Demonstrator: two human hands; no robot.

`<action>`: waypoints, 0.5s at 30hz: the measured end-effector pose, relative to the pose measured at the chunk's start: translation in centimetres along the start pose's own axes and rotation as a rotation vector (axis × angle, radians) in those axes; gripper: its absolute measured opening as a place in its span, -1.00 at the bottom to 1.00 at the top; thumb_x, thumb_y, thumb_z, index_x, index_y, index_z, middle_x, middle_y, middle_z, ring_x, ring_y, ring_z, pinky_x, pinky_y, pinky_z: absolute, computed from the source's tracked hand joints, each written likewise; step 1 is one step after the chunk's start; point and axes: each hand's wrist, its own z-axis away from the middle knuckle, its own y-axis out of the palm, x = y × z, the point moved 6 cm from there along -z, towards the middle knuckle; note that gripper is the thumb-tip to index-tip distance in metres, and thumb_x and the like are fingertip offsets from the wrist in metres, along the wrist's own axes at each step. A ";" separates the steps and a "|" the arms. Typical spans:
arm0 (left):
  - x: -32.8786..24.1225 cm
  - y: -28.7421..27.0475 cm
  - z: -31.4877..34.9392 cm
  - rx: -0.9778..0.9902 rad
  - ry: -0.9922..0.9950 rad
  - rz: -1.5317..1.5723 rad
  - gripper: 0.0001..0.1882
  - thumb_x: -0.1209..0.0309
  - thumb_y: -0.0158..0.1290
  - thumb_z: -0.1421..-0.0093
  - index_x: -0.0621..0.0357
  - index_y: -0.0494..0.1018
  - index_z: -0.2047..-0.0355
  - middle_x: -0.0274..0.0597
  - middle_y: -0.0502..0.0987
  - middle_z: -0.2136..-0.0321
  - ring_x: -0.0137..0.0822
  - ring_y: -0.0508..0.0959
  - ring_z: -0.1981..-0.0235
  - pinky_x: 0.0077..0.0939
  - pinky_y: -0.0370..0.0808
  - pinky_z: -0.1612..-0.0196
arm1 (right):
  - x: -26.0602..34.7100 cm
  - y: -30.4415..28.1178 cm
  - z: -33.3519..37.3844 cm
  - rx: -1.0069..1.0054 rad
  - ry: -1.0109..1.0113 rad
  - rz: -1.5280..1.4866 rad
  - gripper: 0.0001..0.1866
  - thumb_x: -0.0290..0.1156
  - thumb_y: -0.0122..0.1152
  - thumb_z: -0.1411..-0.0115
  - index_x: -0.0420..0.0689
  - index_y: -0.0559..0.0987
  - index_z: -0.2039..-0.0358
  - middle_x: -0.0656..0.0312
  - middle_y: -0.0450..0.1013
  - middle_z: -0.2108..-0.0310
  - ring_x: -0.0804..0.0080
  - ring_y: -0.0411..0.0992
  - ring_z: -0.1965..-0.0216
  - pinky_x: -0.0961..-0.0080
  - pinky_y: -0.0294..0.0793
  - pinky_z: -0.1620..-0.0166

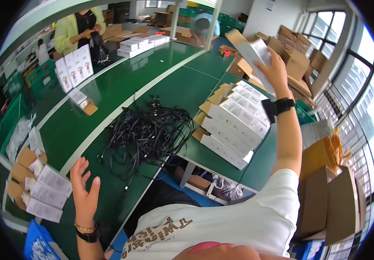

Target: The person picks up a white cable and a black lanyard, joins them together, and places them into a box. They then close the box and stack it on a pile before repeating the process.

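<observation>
My right hand (277,71) is raised at the upper right, its fingers closed round a long white carton (253,54) with a brown flap standing open at its far end. Below it, several similar white cartons (234,119) lie side by side on the green table, their brown flaps open toward the left. My left hand (86,188) hovers over the table's near left, empty, fingers apart. A tangled heap of black cables (146,130) spreads between the two hands. Beside my left hand, more white cartons (48,188) have open flaps, with white pieces sticking out.
Across the green conveyor belt (122,80), white cartons (75,67) stand upright and another carton (82,102) lies open. A person in yellow (72,32) handles dark cables; another person in blue (205,28) bends at the back. Brown cardboard boxes (297,63) pile up at right.
</observation>
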 end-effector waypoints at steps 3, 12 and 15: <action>-1.1 -0.3 -0.4 -0.018 0.047 -0.027 -0.45 0.49 -0.02 -0.19 0.20 0.13 -0.20 -0.06 0.22 -0.14 -0.21 0.27 -0.17 -0.32 0.23 -0.16 | -7.8 5.8 -0.4 0.205 0.120 0.231 -0.22 -0.10 0.37 0.11 -0.10 0.32 -0.11 -0.06 0.40 0.08 -0.02 0.36 0.02 0.16 0.36 -0.01; -13.6 -4.1 1.3 -0.075 0.480 0.015 -0.70 0.43 -0.12 -0.26 0.25 0.39 0.03 0.03 0.43 0.05 -0.04 0.47 0.06 -0.25 0.41 -0.01 | -24.1 18.6 5.9 0.984 -0.218 0.294 -0.62 -0.15 -0.10 -0.20 -0.20 0.56 0.30 -0.11 0.48 0.24 0.00 0.46 0.17 0.13 0.41 0.12; -15.1 -4.9 3.0 -0.117 0.659 0.212 -0.67 0.32 -0.11 -0.29 0.12 0.34 -0.04 -0.05 0.42 0.08 -0.08 0.48 0.11 -0.16 0.45 0.05 | -17.6 16.0 4.2 1.128 -0.058 0.294 -0.64 -0.18 -0.07 -0.18 -0.21 0.56 0.32 -0.11 0.49 0.29 -0.02 0.45 0.18 0.15 0.41 0.13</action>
